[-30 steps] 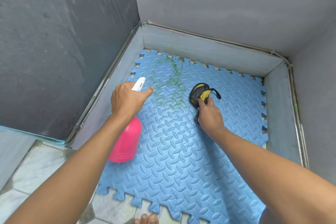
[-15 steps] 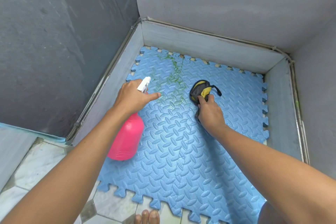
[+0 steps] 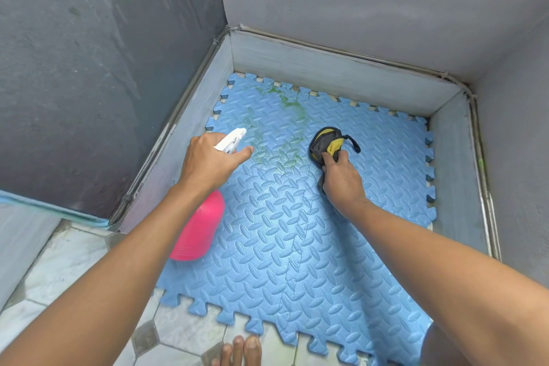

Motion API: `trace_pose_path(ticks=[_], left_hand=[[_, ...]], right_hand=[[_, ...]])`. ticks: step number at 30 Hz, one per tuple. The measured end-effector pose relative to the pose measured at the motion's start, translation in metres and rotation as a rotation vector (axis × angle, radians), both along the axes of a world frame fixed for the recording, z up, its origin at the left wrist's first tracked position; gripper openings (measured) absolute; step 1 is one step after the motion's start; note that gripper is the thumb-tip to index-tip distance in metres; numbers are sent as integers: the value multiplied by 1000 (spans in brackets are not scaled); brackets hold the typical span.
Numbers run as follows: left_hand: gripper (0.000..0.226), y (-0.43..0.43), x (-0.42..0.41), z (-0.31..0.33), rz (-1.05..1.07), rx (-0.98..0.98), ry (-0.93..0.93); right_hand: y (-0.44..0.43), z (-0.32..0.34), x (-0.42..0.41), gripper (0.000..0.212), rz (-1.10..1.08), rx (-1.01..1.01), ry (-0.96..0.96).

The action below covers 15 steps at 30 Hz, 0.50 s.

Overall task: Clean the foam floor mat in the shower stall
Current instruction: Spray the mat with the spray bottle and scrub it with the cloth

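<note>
A blue foam mat (image 3: 297,241) with a raised tread pattern and jigsaw edges covers the stall floor. Green stains (image 3: 279,140) spread over its far left part. My left hand (image 3: 211,160) grips a pink spray bottle (image 3: 199,229) by its white nozzle head (image 3: 231,140), which points at the stains, with the forefinger stretched forward. My right hand (image 3: 341,178) presses a bunched grey and yellow cloth (image 3: 326,142) onto the mat, just right of the stains.
Grey walls (image 3: 356,9) and a low pale curb (image 3: 326,68) enclose the mat on the left, far and right sides. White tiles (image 3: 74,264) lie at the near left. Toes (image 3: 237,350) show at the bottom edge.
The view has shifted slightly back and down. My left hand and the spray bottle have edged a little toward the stains. My right hand stays on the cloth.
</note>
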State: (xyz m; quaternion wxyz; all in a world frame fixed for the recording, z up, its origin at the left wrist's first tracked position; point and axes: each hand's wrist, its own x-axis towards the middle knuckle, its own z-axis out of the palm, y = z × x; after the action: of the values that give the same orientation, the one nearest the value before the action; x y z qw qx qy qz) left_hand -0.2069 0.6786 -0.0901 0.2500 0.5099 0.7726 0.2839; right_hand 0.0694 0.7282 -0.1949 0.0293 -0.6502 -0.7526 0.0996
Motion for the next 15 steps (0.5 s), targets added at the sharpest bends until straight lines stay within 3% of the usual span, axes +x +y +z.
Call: trace_pose_path(ticks=[6,11,15], left_hand=[[45,9,12,3,-80,34,22],[45,9,20,4,17,27,134],[44,8,25,0,-113,7,91]], right_hand=[[0,0,-1,53,2,3,-6],[0,-1,-1,54,4,4,-3],[0,-3,0,56,2,3,-2]])
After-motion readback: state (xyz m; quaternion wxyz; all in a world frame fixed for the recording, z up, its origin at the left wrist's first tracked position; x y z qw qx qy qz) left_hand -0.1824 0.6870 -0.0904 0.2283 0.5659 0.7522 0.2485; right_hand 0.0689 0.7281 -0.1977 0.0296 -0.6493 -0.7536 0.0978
